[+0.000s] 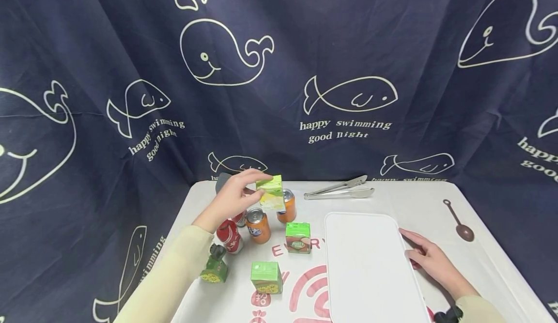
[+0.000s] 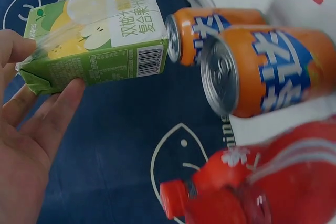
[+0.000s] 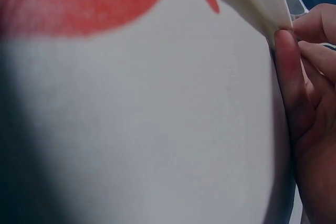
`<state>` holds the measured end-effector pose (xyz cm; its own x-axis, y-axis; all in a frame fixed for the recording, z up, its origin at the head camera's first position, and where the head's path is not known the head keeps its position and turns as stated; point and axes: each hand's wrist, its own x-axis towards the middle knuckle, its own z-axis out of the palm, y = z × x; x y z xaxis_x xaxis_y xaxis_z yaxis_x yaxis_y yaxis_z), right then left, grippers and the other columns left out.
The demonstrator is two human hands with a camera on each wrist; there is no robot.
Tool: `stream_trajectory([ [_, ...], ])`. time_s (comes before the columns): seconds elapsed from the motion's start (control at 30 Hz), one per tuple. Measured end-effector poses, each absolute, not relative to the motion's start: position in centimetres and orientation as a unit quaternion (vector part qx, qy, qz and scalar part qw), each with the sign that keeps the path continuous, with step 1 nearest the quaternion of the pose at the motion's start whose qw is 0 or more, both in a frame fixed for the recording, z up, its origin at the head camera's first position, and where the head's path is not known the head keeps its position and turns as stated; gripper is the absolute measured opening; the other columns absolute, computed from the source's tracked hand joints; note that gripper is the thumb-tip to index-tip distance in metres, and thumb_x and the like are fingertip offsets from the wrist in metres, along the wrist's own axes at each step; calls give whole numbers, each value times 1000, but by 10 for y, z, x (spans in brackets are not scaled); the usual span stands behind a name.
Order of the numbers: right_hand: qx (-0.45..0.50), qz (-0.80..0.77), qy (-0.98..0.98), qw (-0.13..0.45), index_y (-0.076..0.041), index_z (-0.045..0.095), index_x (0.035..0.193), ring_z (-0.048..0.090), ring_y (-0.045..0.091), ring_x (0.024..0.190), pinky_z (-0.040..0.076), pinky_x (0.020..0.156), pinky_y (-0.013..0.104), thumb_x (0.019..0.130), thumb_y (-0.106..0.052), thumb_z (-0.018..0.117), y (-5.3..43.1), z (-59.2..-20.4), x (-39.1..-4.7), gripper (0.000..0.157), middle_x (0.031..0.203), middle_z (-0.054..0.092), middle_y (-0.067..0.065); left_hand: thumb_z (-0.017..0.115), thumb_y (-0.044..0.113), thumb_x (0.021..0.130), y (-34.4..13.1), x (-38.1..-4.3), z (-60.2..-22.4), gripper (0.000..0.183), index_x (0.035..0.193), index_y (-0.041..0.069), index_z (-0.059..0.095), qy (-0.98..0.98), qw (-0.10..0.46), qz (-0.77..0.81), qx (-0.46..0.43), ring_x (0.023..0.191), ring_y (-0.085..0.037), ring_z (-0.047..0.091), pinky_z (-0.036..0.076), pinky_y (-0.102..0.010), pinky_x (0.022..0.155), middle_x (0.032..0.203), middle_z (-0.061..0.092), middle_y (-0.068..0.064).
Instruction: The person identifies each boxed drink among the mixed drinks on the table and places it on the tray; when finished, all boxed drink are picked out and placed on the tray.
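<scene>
My left hand [image 1: 235, 194] holds a green and yellow juice carton [image 1: 271, 194] above the back left of the table. In the left wrist view, the thumb and fingers grip one end of this carton [image 2: 100, 32], whose front shows pictured fruit. Just beyond and below it stand two orange soda cans [image 1: 258, 226]. A red bottle [image 1: 229, 236] is under the left wrist. My right hand [image 1: 429, 260] is at the right edge of a white tray [image 1: 370, 269]; in the right wrist view, the thumb [image 3: 287, 61] and fingers pinch a white edge.
Several green juice cartons stand at left, among them one near the tray [image 1: 298, 238] and one nearer the front [image 1: 267, 277]. Metal tongs [image 1: 340, 187] lie at the back edge, a brown spoon [image 1: 464, 231] at right. A dark curtain [image 1: 279, 110] hangs behind the table.
</scene>
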<state>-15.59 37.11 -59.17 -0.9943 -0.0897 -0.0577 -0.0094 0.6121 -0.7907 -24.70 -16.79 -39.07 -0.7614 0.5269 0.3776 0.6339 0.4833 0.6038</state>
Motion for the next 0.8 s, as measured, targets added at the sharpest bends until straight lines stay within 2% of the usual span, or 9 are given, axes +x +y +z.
stream_trajectory([
  [0.23, -22, -438, 897, 45, 0, 41, 157, 31, 58, 142, 29, 111, 73, 101, -17, 67, 371, -592, -155, 65, 159, 36, 31, 72, 4, 93, -145, -251, -398, 43, 133, 21, 71, -853, 58, -379, -354, 113, -9, 62, 59, -27, 86, 129, 64, 11],
  [0.47, -19, -434, 899, 44, 0, 41, 157, 33, 55, 142, 30, 112, 72, 100, -17, 66, 371, -592, -155, 64, 159, 37, 29, 68, 4, 95, -122, -252, -404, 44, 135, 21, 70, -849, 40, -377, -368, 109, -7, 60, 58, -32, 89, 130, 63, 13],
  [0.63, -17, -413, 909, 41, -3, 43, 158, 49, 43, 126, 43, 107, 62, 102, -20, 65, 370, -594, -156, 63, 159, 39, 26, 68, 3, 94, -103, -254, -408, 44, 135, 19, 70, -843, 33, -378, -382, 109, -9, 58, 57, -35, 90, 130, 63, 9],
  [0.73, -18, -415, 909, 37, -3, 44, 157, 50, 42, 125, 43, 107, 63, 101, -20, 67, 370, -594, -155, 63, 158, 41, 26, 69, 4, 95, -90, -255, -413, 43, 135, 18, 70, -841, 29, -376, -388, 110, -10, 58, 56, -40, 92, 129, 63, 7],
  [0.8, -19, -421, 906, 36, -2, 44, 157, 49, 43, 124, 39, 109, 66, 100, -18, 67, 370, -594, -155, 63, 158, 40, 27, 70, 4, 95, -82, -255, -414, 43, 135, 19, 70, -842, 23, -372, -390, 108, -9, 57, 56, -38, 91, 128, 63, 8],
])
